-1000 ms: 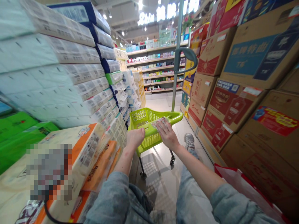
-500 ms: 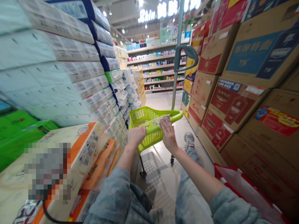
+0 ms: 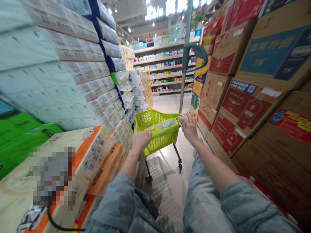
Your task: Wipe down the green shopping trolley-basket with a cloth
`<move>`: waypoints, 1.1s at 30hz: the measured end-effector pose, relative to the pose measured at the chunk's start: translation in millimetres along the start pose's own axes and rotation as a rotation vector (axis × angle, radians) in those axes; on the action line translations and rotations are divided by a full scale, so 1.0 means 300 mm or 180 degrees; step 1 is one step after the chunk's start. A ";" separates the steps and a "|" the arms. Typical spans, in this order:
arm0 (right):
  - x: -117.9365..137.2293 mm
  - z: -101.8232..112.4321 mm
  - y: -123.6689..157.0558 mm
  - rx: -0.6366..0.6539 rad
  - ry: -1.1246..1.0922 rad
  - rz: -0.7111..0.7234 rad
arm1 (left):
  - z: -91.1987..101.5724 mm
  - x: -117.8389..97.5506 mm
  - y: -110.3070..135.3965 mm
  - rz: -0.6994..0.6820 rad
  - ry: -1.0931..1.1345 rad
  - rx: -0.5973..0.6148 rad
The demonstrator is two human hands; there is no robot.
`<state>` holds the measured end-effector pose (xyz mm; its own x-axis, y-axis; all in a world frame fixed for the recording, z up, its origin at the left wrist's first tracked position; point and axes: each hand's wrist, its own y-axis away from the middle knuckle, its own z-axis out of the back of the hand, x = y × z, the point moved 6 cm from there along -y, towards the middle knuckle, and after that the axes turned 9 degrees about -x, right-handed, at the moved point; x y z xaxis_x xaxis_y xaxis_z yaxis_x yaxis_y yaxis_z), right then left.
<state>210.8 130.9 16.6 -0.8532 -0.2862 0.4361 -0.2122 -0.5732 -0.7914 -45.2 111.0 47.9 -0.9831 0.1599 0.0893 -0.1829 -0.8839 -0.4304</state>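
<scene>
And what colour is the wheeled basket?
The wheeled basket is bright yellow-green, best seen in the head view.

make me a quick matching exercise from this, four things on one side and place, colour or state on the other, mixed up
1 left hand
2 right hand
3 cart
4 cardboard boxes

A stacked along the right side
B holding a crumpled cloth
C lime green
D gripping the cart

Pairs: 1-D, 2-B, 3-C, 4-A

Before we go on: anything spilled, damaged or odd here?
No spill or damage shows around the green cart. One oddity: a dark cable crosses before the packages at left, its end hidden by a pixelated patch.
</scene>
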 end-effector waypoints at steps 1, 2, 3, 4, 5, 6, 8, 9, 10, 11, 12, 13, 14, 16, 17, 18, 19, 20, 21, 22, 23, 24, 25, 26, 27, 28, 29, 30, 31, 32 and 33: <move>-0.018 -0.007 -0.015 0.0085 0.0003 -0.0044 | 0.001 -0.005 0.000 0.0003 0.0018 -0.0006; -0.027 -0.015 -0.026 0.0182 -0.0026 -0.0031 | 0.001 -0.011 0.001 0.0008 0.0037 -0.0009; -0.025 -0.022 -0.034 0.0266 -0.0081 0.0019 | 0.001 -0.015 0.001 0.0025 0.0051 -0.0015; -0.014 -0.029 -0.037 0.0324 -0.0150 0.0084 | 0.000 -0.019 0.001 0.0052 0.0059 -0.0023; 0.006 -0.033 -0.037 0.0344 -0.0226 0.0149 | -0.001 -0.022 0.001 0.0082 0.0063 -0.0034; 0.034 -0.036 -0.033 0.0340 -0.0303 0.0214 | -0.002 -0.024 0.000 0.0115 0.0062 -0.0051; 0.112 -0.043 -0.016 0.0322 -0.0464 0.0373 | -0.003 -0.028 -0.001 0.0157 0.0057 -0.0100; 0.161 -0.048 -0.005 0.0338 -0.0543 0.0485 | -0.004 -0.029 -0.001 0.0157 0.0053 -0.0126; 0.213 -0.055 0.006 0.0388 -0.0616 0.0625 | -0.004 -0.031 -0.002 0.0145 0.0047 -0.0150; 0.267 -0.064 0.017 0.0471 -0.0680 0.0786 | -0.005 -0.033 -0.001 0.0125 0.0040 -0.0167; 0.318 -0.074 0.025 0.0587 -0.0722 0.0946 | -0.006 -0.034 -0.001 0.0107 0.0033 -0.0172; 0.364 -0.084 0.029 0.0709 -0.0729 0.1077 | -0.006 -0.034 0.000 0.0093 0.0028 -0.0170; 0.402 -0.096 0.029 0.0852 -0.0693 0.1182 | -0.006 -0.034 0.001 0.0086 0.0021 -0.0163; 0.453 -0.121 0.017 0.1162 -0.0467 0.1296 | -0.004 -0.034 0.003 0.0068 0.0014 -0.0159; 0.467 -0.133 0.006 0.1308 -0.0296 0.1306 | -0.002 -0.034 0.004 0.0055 0.0013 -0.0159; 0.474 -0.144 -0.007 0.1432 -0.0116 0.1287 | 0.000 -0.035 0.006 0.0042 0.0016 -0.0161; 0.476 -0.154 -0.022 0.1536 0.0053 0.1244 | 0.002 -0.037 0.007 0.0024 0.0021 -0.0161; 0.476 -0.163 -0.035 0.1637 0.0196 0.1190 | 0.003 -0.040 0.009 0.0003 0.0029 -0.0160; 0.475 -0.173 -0.048 0.1742 0.0305 0.1138 | 0.004 -0.042 0.010 -0.0012 0.0040 -0.0157; 0.473 -0.183 -0.058 0.1857 0.0386 0.1089 | 0.005 -0.044 0.011 -0.0013 0.0047 -0.0157; 0.471 -0.194 -0.067 0.1980 0.0450 0.1042 | 0.005 -0.045 0.012 -0.0006 0.0052 -0.0159; 0.468 -0.206 -0.074 0.2104 0.0502 0.0992 | 0.005 -0.046 0.012 0.0011 0.0055 -0.0157; 0.465 -0.218 -0.081 0.2219 0.0544 0.0929 | 0.004 -0.046 0.012 0.0027 0.0060 -0.0151; 0.461 -0.230 -0.088 0.2317 0.0578 0.0857 | 0.004 -0.046 0.011 0.0039 0.0065 -0.0146; 0.458 -0.242 -0.095 0.2403 0.0607 0.0774 | 0.004 -0.045 0.009 0.0043 0.0068 -0.0137; 0.454 -0.253 -0.101 0.2481 0.0634 0.0684 | 0.005 -0.045 0.007 0.0032 0.0069 -0.0122; 0.450 -0.263 -0.107 0.2543 0.0659 0.0590 | 0.005 -0.046 0.005 0.0015 0.0068 -0.0099; 0.445 -0.271 -0.113 0.2589 0.0677 0.0500 | 0.006 -0.046 0.002 0.0007 0.0063 -0.0072; 0.441 -0.277 -0.119 0.2620 0.0682 0.0423 | 0.007 -0.046 -0.001 0.0009 0.0056 -0.0040; 0.435 -0.281 -0.123 0.2644 0.0673 0.0364 | 0.008 -0.045 -0.004 0.0024 0.0050 -0.0003; 0.428 -0.283 -0.128 0.2662 0.0660 0.0322 | 0.008 -0.045 -0.006 0.0044 0.0044 0.0034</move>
<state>68.9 181.5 66.6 -0.9360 -0.2671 0.2293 0.2199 -0.9523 -0.2118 -31.7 109.3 49.6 -0.9856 0.1535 0.0708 -0.1691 -0.8907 -0.4219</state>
